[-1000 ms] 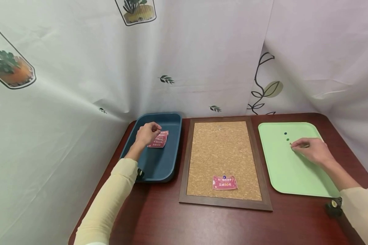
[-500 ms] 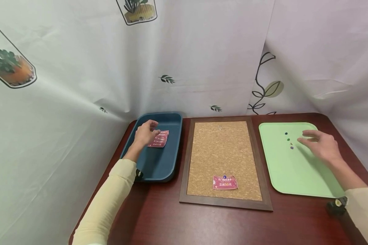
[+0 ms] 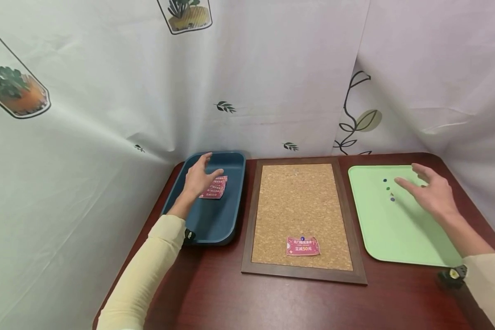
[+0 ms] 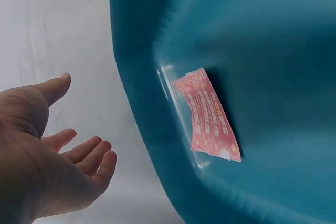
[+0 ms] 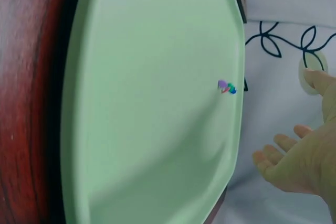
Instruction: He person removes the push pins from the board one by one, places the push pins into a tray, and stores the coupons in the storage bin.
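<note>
Over the blue tray on the left, my left hand hovers with thumb and fingers spread and nothing in it. A fanned pile of pink coupons lies below it in that tray. My right hand, likewise spread and holding nothing, is above the light green tray. Several small coloured pushpins stand in a short row near that tray's far part. Between the trays lies a framed cork board. One pink coupon is on its lower part, with a blue pushpin at its top edge.
The dark red wooden table carries both trays and the board. A white patterned cloth hangs behind and along the sides, close to the table's far edge. A small clear item is near the board's top.
My right hand has moved away from the pushpins, leaving a purple one in the row, and its fingers have spread. My left hand's thumb and fingers have also opened wider above the coupons.
</note>
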The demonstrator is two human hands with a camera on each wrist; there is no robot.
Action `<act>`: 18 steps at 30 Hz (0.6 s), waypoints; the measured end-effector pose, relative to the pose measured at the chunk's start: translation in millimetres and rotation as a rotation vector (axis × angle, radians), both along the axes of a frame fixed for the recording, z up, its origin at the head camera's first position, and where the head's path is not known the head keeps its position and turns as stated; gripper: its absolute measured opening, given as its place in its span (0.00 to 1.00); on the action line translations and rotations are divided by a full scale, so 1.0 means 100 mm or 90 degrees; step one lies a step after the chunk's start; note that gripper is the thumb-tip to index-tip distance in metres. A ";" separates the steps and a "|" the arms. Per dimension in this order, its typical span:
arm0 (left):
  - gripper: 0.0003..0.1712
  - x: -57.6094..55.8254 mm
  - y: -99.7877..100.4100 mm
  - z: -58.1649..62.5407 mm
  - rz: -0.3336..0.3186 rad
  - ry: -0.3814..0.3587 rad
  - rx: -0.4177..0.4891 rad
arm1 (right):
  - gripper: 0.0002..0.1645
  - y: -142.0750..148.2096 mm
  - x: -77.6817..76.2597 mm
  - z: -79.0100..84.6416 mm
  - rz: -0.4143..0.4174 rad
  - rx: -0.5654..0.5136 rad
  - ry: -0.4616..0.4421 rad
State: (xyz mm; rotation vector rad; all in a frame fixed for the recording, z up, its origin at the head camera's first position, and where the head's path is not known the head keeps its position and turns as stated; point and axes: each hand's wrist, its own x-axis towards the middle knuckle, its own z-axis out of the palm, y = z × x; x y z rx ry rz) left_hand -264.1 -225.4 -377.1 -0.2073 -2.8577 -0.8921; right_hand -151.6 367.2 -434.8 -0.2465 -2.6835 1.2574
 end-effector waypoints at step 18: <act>0.44 0.19 0.45 0.07 -0.096 0.007 0.014 | 0.49 -0.45 -0.03 0.17 0.083 0.007 0.037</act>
